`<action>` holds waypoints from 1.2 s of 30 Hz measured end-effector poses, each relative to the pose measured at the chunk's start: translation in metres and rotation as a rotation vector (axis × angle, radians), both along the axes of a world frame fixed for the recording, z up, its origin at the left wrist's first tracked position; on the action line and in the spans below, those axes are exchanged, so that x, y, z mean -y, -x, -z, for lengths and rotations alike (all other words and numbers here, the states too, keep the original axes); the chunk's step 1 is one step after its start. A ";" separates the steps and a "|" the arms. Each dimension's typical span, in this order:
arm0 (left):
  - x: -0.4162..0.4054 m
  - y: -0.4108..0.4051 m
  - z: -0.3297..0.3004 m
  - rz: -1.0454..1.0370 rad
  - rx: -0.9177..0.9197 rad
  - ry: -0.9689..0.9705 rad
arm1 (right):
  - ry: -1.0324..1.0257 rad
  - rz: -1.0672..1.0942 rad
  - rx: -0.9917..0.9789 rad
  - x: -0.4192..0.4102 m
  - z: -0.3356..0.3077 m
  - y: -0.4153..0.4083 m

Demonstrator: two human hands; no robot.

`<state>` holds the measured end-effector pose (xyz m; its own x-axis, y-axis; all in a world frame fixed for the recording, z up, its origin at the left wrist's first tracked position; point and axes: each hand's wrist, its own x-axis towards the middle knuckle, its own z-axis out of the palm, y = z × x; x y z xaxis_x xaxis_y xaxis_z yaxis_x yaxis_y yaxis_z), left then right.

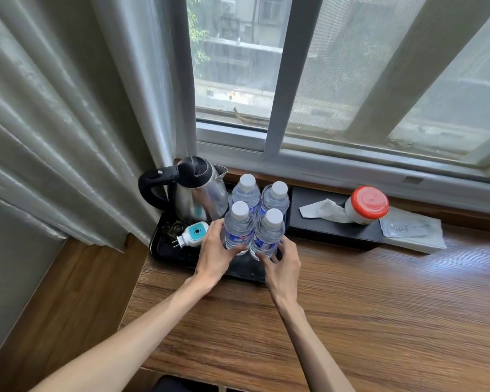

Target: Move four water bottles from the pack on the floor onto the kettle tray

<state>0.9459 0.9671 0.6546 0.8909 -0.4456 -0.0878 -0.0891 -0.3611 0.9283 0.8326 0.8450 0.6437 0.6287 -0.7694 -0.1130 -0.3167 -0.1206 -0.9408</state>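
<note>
Several clear water bottles with white caps and blue labels stand upright in a tight square on the right half of the black kettle tray (164, 250). The front left bottle (238, 224) has my left hand (214, 250) wrapped around its lower body. The front right bottle (268, 233) is touched at its base by the fingers of my right hand (283, 261). Two back bottles (246, 193) (275, 198) stand free behind them. The pack on the floor is out of view.
A steel kettle (198, 193) with a black handle stands at the tray's back left, a white plug-in device (193, 234) lies in front of it. A black tissue box (331, 230) carries a red-lidded jar (367, 205). A curtain hangs left, a window behind.
</note>
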 end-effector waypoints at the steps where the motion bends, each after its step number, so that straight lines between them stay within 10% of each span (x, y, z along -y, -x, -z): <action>1: 0.000 0.000 0.001 -0.003 0.000 -0.001 | -0.010 -0.002 0.013 0.001 -0.001 -0.001; 36: 0.000 0.005 -0.018 0.043 0.083 -0.104 | 0.033 -0.068 -0.033 0.002 0.000 0.000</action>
<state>0.9411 0.9672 0.6723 0.8771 -0.4763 -0.0623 -0.1816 -0.4489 0.8749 0.8326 0.8427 0.6437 0.6761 -0.7285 -0.1102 -0.3376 -0.1735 -0.9252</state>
